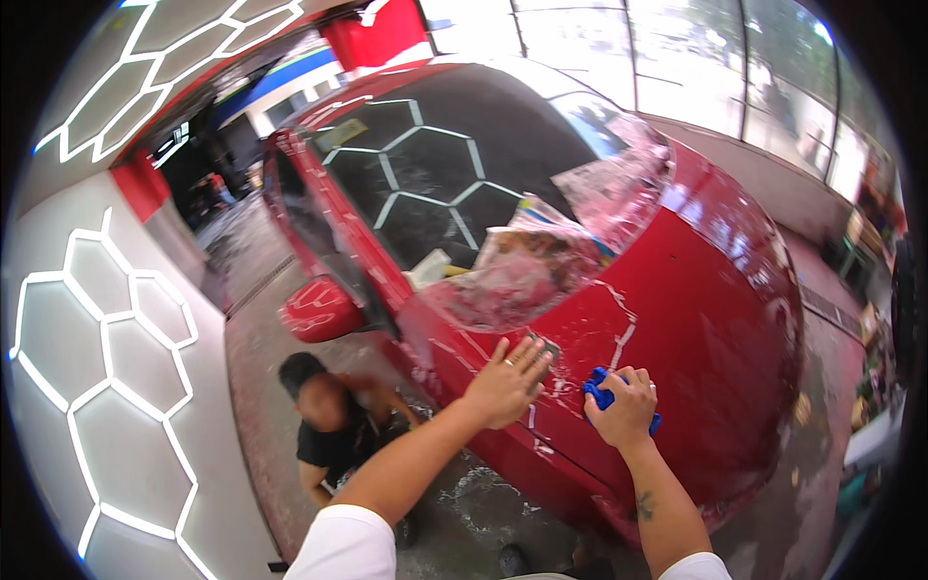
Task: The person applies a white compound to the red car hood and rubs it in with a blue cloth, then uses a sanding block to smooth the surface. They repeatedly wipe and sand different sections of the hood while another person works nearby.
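Observation:
A red car's wet hood (696,319) lies under both my hands. My left hand (505,390) is laid almost flat near the hood's side edge, fingers stretched forward. A small grey-green pad (548,346) pokes out beyond its fingertips, pressed against the paint; the rest of it is hidden. To the right, my right hand (626,408) is closed round a crumpled blue cloth (598,380) on the hood. Whitish wet streaks run over the paint between and ahead of the hands.
Plastic sheeting and paper (527,266) cover the windshield base. A red side mirror (321,309) juts out at left. Below it, a person in black (333,425) crouches beside the car. A wall with lit hexagons (116,387) stands at left; assorted items (870,367) line the far right.

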